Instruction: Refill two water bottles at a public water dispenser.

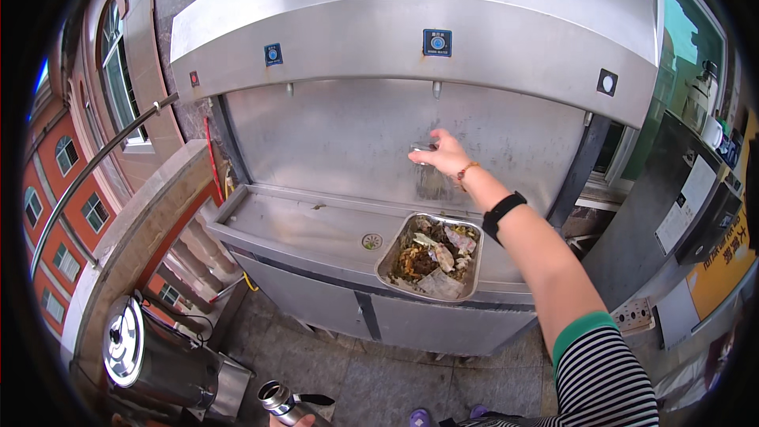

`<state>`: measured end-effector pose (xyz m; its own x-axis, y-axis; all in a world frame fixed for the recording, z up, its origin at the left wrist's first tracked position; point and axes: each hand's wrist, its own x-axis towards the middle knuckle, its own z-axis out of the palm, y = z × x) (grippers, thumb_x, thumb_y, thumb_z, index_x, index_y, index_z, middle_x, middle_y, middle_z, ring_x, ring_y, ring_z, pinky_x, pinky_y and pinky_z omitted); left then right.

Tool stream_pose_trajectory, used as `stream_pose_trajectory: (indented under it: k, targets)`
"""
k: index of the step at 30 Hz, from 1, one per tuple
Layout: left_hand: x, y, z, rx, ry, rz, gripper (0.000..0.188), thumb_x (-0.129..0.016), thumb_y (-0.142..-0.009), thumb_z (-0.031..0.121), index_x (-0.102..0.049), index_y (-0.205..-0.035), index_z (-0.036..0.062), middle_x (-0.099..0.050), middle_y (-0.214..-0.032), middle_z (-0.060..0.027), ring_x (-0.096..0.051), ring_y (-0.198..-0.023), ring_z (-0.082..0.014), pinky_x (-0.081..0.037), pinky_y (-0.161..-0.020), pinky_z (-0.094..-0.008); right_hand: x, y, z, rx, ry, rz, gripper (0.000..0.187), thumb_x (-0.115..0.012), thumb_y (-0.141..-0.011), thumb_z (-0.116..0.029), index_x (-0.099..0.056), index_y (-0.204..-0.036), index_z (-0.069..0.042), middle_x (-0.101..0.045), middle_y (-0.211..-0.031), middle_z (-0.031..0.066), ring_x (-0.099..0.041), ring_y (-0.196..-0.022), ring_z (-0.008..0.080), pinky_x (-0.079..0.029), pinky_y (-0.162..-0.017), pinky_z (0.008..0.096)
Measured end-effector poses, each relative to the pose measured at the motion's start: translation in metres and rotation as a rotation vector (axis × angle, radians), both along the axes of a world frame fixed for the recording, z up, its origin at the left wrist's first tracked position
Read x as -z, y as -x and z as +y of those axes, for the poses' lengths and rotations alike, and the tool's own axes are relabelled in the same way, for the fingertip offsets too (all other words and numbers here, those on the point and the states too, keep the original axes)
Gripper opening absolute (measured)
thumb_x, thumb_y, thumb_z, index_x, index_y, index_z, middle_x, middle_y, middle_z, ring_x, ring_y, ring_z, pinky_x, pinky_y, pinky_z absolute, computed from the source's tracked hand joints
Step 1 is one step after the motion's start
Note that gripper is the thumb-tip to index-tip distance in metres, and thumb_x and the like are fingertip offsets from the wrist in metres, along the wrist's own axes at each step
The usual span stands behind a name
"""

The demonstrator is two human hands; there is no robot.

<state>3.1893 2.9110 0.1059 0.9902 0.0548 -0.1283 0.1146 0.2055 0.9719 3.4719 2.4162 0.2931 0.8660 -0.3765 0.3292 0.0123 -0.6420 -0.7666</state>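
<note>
At the bottom edge, my left hand [305, 421] is wrapped round a steel vacuum flask [277, 398] with its mouth uncovered and a dark strap at its side. Most of that hand is cut off by the frame. My right arm reaches forward over the steel trough [277, 217]. Below a spout [436, 89], my right hand [444, 155] has its fingers curled around a small, silvery and dark lid-like thing [423, 147], too small to make out fully. Under my right forearm a metal tray [383, 267] of food scraps and crumpled wrappers rests on the trough.
Another spout [290, 89] hangs farther left, under a panel with push buttons [437, 43]. A drain [371, 241] sits in the trough. At left stand a stone balustrade [130, 237] and a lidded steel pot [158, 356]. A grey cabinet [632, 205] stands at right.
</note>
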Motion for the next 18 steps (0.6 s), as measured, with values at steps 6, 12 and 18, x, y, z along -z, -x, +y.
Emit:
stream_pose_trajectory:
  k: [6, 12, 18]
  targets:
    - [-0.007, 0.001, 0.004, 0.043, 0.005, 0.051, 0.056, -0.074, -0.070, 0.004, -0.048, -0.119, 0.0030, -0.059, -0.101, -0.0060, -0.059, -0.086, -0.0161, -0.050, -0.078, -0.0297, -0.011, 0.011, -0.015, 0.004, -0.183, -0.081, 0.090, -0.083, -0.061, -0.032, -0.040, -0.129, 0.007, -0.051, -0.124, 0.0267, -0.055, -0.111, 0.0298, -0.045, -0.092, 0.0356]
    - [-0.018, -0.012, 0.000, 0.100, -0.036, 0.010, 0.055, -0.071, -0.071, -0.002, -0.047, -0.120, 0.0043, -0.058, -0.100, -0.0066, -0.060, -0.085, -0.0181, -0.052, -0.076, -0.0324, -0.019, 0.041, -0.002, -0.129, 0.165, -0.058, 0.077, -0.077, -0.067, -0.039, -0.046, -0.127, -0.001, -0.059, -0.114, 0.0198, -0.059, -0.103, 0.0306, -0.046, -0.088, 0.0361]
    - [-0.030, -0.030, -0.021, 0.187, -0.064, 0.000, 0.051, -0.072, -0.071, -0.001, -0.050, -0.117, 0.0031, -0.059, -0.096, -0.0064, -0.059, -0.082, -0.0164, -0.052, -0.073, -0.0311, -0.053, 0.102, 0.022, -0.111, 0.922, -0.139, 0.063, -0.071, -0.063, -0.028, -0.051, -0.115, 0.002, -0.057, -0.102, 0.0147, -0.052, -0.096, 0.0324, -0.048, -0.082, 0.0382]
